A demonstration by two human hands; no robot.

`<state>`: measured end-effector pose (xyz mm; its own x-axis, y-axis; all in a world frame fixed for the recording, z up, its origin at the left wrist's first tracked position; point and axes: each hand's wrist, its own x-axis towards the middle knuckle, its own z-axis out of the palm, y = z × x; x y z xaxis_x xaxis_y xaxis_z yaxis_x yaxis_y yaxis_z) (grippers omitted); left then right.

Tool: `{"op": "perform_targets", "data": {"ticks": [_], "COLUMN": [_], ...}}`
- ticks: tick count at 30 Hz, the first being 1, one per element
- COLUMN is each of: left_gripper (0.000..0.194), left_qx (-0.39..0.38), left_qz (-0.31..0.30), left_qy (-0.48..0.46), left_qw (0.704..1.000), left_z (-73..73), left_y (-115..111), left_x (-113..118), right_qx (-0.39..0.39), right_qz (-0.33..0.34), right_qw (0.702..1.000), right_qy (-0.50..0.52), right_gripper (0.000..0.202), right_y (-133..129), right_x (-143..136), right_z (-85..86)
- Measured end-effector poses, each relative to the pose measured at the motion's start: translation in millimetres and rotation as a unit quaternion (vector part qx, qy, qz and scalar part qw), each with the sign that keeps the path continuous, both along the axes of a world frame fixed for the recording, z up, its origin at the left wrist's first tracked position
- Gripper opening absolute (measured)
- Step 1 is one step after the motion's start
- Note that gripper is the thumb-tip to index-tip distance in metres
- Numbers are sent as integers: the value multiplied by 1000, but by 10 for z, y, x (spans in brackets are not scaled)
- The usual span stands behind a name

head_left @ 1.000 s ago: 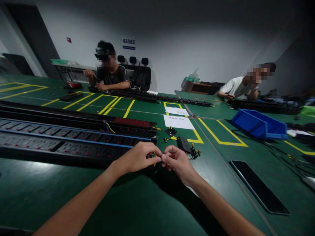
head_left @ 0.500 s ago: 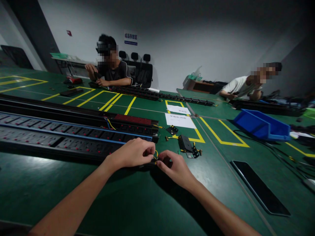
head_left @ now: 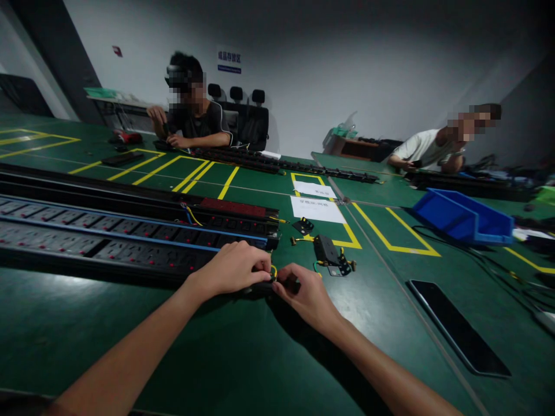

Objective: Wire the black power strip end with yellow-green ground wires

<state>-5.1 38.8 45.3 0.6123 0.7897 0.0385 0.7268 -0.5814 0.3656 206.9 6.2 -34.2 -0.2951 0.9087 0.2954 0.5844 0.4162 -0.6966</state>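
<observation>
One yellow wire (head_left: 274, 270) at the socket strip's (head_left: 150, 255) end.
Left hand (head_left: 236, 268) pinches it; right hand (head_left: 309, 294) adjacent, its hold indiscernible.

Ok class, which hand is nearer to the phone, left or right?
Right. The right hand is to the left of the phone; the left hand is farther left, by the socket strip.

So your left hand (head_left: 234, 266) and right hand (head_left: 310, 292) are both bare, and your left forearm (head_left: 143, 335) at 8 o'clock and right forearm (head_left: 381, 361) around 4:30 are uncovered too, smooth and slim. Fingernails are too blurry for me to make out, tbh.
</observation>
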Motion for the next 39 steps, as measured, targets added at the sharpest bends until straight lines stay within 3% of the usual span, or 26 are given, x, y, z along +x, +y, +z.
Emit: {"op": "perform_targets", "data": {"ticks": [10,16,20,24,30,34,39], "left_gripper": [13,17,19,18,25,29,29], "left_qx": [-38,-71,-73,-134,-221,-225,-235], "left_qz": [-6,-6,20,35,39,45,39], "left_qy": [-25,-129,-218,-271,-343,-357,-349], "left_qw": [999,989,973,953,912,905,906], "left_z": [5,-24,-25,-46,-83,-80,-74], "left_y": [26,95,140,164,186,191,201], "left_x": [-12,-50,-59,-41,-26,-33,-62], "right_qx": [3,-15,47,81,101,109,93], "right_qz": [4,0,11,43,49,47,38], "right_qw": [1000,999,997,981,974,973,984], "right_qy": [2,39,-61,-174,-198,-198,-146], "right_gripper": [7,10,27,39,48,41,17], "right_y": [-21,8,25,5,14,32,69], "right_x": [-17,34,72,60,60,62,96], "right_z": [54,85,95,112,124,106,49]}}
